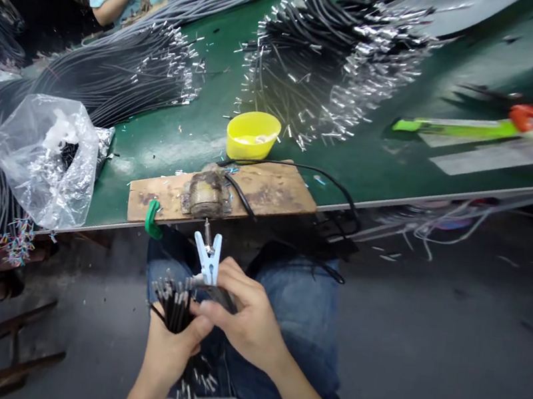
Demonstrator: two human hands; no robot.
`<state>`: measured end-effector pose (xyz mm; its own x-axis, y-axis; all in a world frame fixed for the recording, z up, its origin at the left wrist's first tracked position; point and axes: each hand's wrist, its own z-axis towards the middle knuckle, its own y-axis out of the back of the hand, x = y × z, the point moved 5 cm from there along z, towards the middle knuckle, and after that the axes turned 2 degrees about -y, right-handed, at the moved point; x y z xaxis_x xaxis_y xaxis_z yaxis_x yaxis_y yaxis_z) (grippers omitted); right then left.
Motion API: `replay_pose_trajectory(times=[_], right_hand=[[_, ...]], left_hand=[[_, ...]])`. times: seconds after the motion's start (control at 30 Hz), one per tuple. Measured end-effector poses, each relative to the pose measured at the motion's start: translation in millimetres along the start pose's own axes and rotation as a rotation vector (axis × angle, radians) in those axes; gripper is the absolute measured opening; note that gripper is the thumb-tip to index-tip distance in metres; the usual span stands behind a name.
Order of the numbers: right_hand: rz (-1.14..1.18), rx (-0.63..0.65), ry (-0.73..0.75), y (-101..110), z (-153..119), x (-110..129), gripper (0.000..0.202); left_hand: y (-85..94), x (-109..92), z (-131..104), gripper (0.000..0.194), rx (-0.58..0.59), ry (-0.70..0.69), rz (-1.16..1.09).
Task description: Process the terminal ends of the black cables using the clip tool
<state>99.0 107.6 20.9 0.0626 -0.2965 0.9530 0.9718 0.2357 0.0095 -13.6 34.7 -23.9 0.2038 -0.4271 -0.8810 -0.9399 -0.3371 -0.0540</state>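
**Black wires (175, 310) held over blue jeans (302, 313)**

The left hand (170, 349) is curled around the black wires, in front of the desk (148, 148). The right hand (251, 315) is partly closed right beside them, near a blue peg (208, 263). I cannot tell if it grips anything. A yellow cup (250, 150) sits on the desk, just behind a wooden board (282, 192).

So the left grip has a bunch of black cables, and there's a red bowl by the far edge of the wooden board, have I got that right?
Not quite: the bowl is yellow, not red, as the head view shows. It is by the far edge of the wooden board, and the left grip has the bunch of black cables.
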Motion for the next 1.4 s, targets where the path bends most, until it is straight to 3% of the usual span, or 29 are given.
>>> replay_pose_trajectory(times=[0.2,0.37,0.5,0.6,0.67,0.77,0.83,1.0,1.17,1.23,1.3,1.4], right_hand=[[0.135,0.111,-0.174,-0.4,1.6,-10.0,0.022],[0.111,0.196,-0.075,0.1,3.2,-4.7,0.019],[-0.018,0.032,0.047,1.5,1.3,7.0,0.024],[-0.057,-0.137,0.104,0.9,-4.4,11.6,0.022],[0.062,-0.154,0.027,-2.4,-7.4,5.3,0.020],[0.370,-0.040,-0.224,-12.3,-11.2,-13.7,0.022],[0.541,0.026,-0.360,-17.6,-14.9,-24.0,0.027],[0.561,0.042,-0.389,-13.1,-17.4,-31.0,0.029],[0.389,0.024,-0.219,1.7,-5.7,-14.7,0.024],[0.370,0.040,-0.235,2.0,-3.4,-12.6,0.022],[0.434,0.039,-0.315,-2.0,-5.0,-16.5,0.026],[0.472,-0.047,-0.348,-8.0,-10.7,-21.9,0.027]], left_hand=[[-4.8,-8.2,-2.0,0.027,0.014,-0.112,0.078],[-3.2,-10.8,-3.1,0.023,-0.046,-0.146,0.082],[5.1,-3.9,-2.7,0.026,-0.132,-0.166,0.055],[10.0,7.8,6.0,0.036,-0.101,-0.112,-0.031],[11.9,16.2,17.6,0.045,-0.025,-0.009,-0.067],[11.6,24.8,33.5,0.056,0.145,0.195,-0.017],[9.8,24.9,36.8,0.057,0.215,0.254,0.007],[3.3,15.9,25.3,0.050,0.070,0.110,-0.105],[-5.5,14.1,20.6,0.049,0.108,0.074,-0.089],[-5.1,13.2,20.5,0.047,0.100,0.075,-0.077],[-2.5,8.9,18.7,0.042,0.018,0.020,-0.058],[2.5,-4.3,10.7,0.037,-0.209,-0.168,-0.036]])
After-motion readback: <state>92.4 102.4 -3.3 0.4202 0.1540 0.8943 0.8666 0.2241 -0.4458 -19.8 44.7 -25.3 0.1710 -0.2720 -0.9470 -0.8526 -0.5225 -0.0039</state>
